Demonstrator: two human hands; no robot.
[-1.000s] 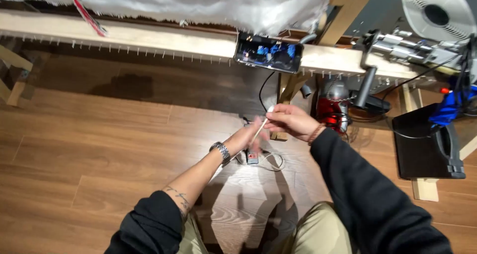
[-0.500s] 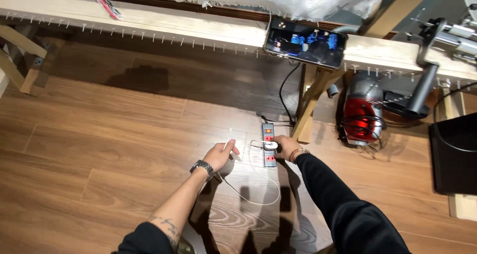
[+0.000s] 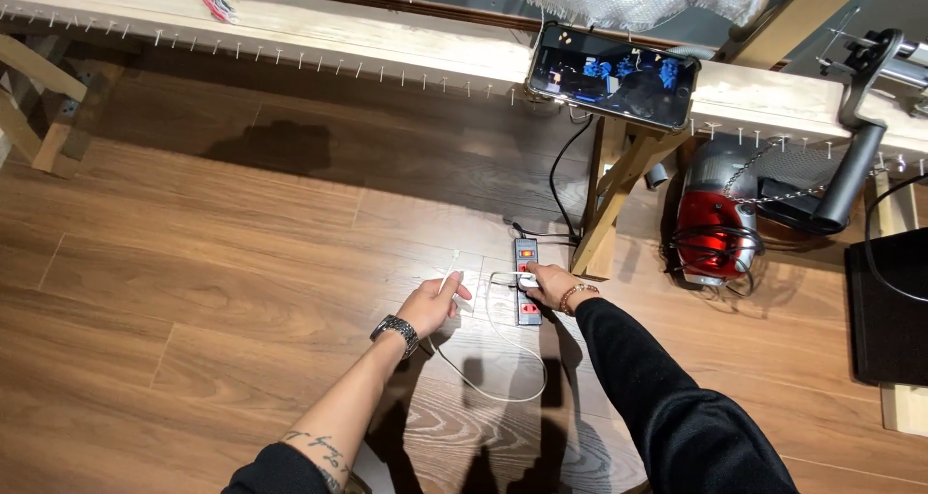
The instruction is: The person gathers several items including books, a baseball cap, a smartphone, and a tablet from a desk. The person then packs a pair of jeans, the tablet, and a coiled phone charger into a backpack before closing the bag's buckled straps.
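At frame centre, the left hand [image 3: 432, 304] pinches a white cable [image 3: 483, 383], its loop trailing down the wooden floor [image 3: 193, 262]; open boards spread leftward. The right hand [image 3: 549, 283], fingers clamped on a white plug [image 3: 527, 281], presses onto the grey power strip [image 3: 527, 283], long axis pointing up-frame toward the trestle leg [image 3: 609, 214]

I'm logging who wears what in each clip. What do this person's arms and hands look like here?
The left hand is bare, with a dark metal wristwatch, a tattoo on the forearm and a dark sleeve pushed up near the elbow. The right hand is bare too, with a beaded bracelet at the wrist and a long black sleeve down to it.
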